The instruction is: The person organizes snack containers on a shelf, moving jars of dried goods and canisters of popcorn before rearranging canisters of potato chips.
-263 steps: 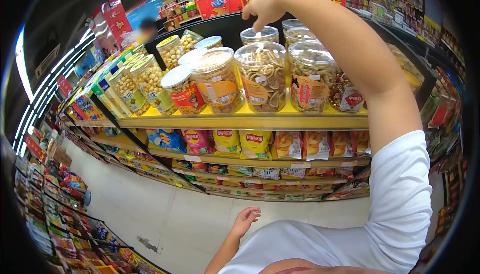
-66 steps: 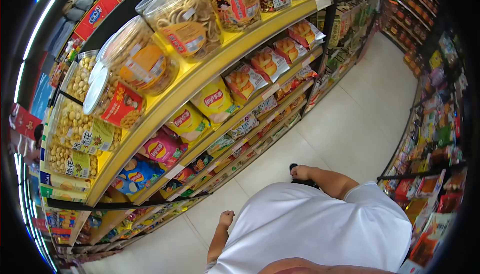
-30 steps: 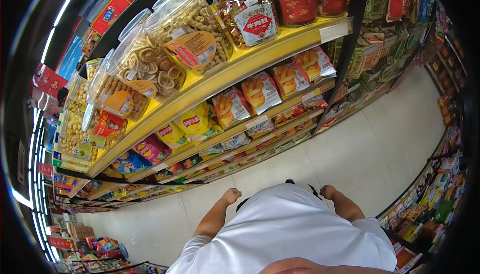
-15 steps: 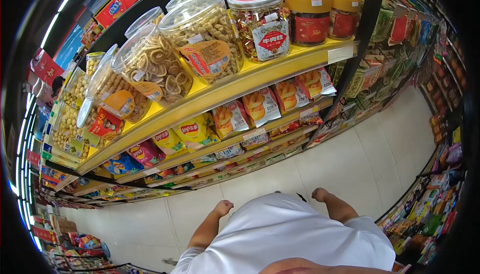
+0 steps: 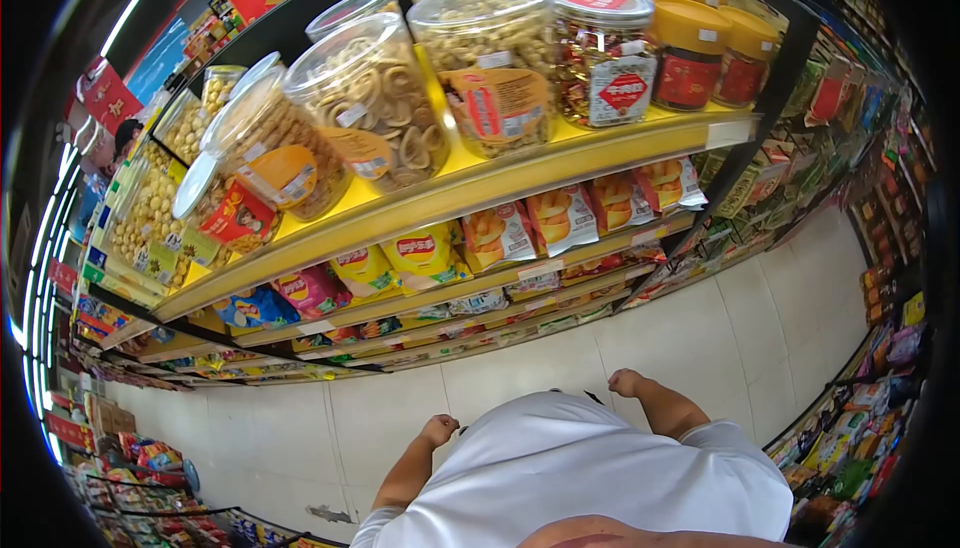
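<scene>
Both arms hang low beside the torso, elbows slightly bent. The left hand (image 5: 440, 430) is curled into a loose fist, empty — the right hand (image 5: 626, 381), a little further forward, is likewise curled and holds nothing.

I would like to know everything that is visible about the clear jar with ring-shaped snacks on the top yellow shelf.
The jar is a wide round tub of clear plastic with a clear lid, closed and nearly full of brown ring-shaped snacks. An orange label sits low on its front. It stands on its base near the front edge of the yellow shelf, between a jar of pale snacks and another clear jar; whether it touches them is unclear.
</scene>
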`<state>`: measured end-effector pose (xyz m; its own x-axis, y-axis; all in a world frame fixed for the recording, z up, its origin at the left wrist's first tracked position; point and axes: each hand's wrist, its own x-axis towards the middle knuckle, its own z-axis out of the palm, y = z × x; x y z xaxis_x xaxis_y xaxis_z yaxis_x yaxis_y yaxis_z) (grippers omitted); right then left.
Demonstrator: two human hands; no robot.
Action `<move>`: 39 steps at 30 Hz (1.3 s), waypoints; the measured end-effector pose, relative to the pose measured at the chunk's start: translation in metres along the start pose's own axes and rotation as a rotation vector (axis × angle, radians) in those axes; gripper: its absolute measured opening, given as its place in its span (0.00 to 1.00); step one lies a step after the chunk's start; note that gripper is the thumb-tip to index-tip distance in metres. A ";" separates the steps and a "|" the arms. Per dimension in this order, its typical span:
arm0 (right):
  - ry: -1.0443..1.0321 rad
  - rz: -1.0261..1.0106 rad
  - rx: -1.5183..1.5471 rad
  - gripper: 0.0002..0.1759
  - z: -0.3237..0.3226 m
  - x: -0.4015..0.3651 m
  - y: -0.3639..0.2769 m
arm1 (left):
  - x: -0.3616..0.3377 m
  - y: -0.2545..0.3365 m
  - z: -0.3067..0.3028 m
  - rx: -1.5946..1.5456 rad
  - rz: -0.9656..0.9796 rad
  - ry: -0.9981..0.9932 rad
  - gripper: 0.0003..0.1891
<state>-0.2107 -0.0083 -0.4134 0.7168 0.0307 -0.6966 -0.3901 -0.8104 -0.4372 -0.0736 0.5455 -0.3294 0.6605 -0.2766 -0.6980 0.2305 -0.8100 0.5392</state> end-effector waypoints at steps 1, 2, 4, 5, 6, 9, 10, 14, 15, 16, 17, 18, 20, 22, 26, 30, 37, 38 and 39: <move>-0.055 0.030 -0.016 0.21 -0.005 -0.004 -0.005 | -0.001 -0.004 -0.001 -0.006 0.009 0.000 0.18; -0.064 0.038 -0.039 0.20 -0.009 -0.010 -0.010 | -0.002 -0.009 -0.001 -0.017 0.015 0.003 0.18; -0.082 0.052 -0.090 0.20 -0.009 -0.022 -0.021 | -0.001 -0.020 -0.005 0.000 0.011 -0.011 0.19; -0.081 0.069 -0.076 0.19 -0.002 -0.019 -0.020 | 0.001 -0.025 -0.007 0.006 0.011 -0.018 0.20; -0.080 0.086 -0.062 0.19 0.006 -0.018 -0.018 | 0.003 -0.031 -0.010 0.029 0.020 -0.012 0.20; -0.088 0.052 -0.079 0.18 0.010 -0.019 -0.036 | 0.005 -0.048 -0.023 0.069 0.034 -0.006 0.22; -0.093 0.052 -0.072 0.18 0.018 -0.016 -0.041 | 0.005 -0.053 -0.030 0.064 0.029 -0.013 0.22; -0.099 -0.016 -0.147 0.18 0.039 -0.007 -0.085 | 0.002 -0.091 -0.047 0.010 0.014 0.005 0.23; -0.103 -0.060 -0.195 0.18 0.043 -0.007 -0.097 | 0.000 -0.103 -0.051 0.004 0.004 0.005 0.24; -0.087 -0.138 -0.200 0.18 0.050 -0.003 -0.104 | -0.006 -0.112 -0.057 -0.010 0.001 0.010 0.24; -0.103 -0.108 -0.190 0.18 0.047 -0.006 -0.128 | -0.012 -0.121 -0.065 -0.027 -0.003 0.015 0.24; -0.121 -0.078 -0.181 0.19 0.046 -0.007 -0.153 | -0.020 -0.132 -0.069 -0.044 -0.009 0.019 0.24; -0.139 -0.010 -0.121 0.21 0.055 0.002 -0.183 | -0.029 -0.162 -0.074 -0.078 -0.079 0.039 0.24; -0.112 -0.078 -0.076 0.22 0.062 0.013 -0.206 | -0.039 -0.191 -0.077 -0.096 -0.117 0.051 0.24; -0.005 -0.153 -0.080 0.21 0.075 0.043 -0.239 | -0.065 -0.249 -0.078 -0.164 -0.167 0.045 0.23; -0.017 -0.180 -0.197 0.24 0.076 0.058 -0.281 | -0.107 -0.284 -0.082 -0.299 -0.154 0.086 0.19; -0.002 -0.283 -0.016 0.23 0.086 0.071 -0.338 | -0.125 -0.243 -0.200 -0.391 0.050 0.088 0.12; -0.008 -0.323 0.038 0.23 0.082 0.072 -0.344 | -0.125 -0.216 -0.233 -0.435 0.180 0.112 0.11; -0.017 -0.362 0.087 0.23 0.077 0.073 -0.350 | -0.145 -0.159 -0.271 -0.483 0.309 0.139 0.10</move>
<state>-0.0663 0.3230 -0.3550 0.8077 0.3168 -0.4972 -0.1613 -0.6924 -0.7032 -0.0120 0.8546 -0.1865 0.8286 -0.3661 -0.4235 0.2901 -0.3662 0.8842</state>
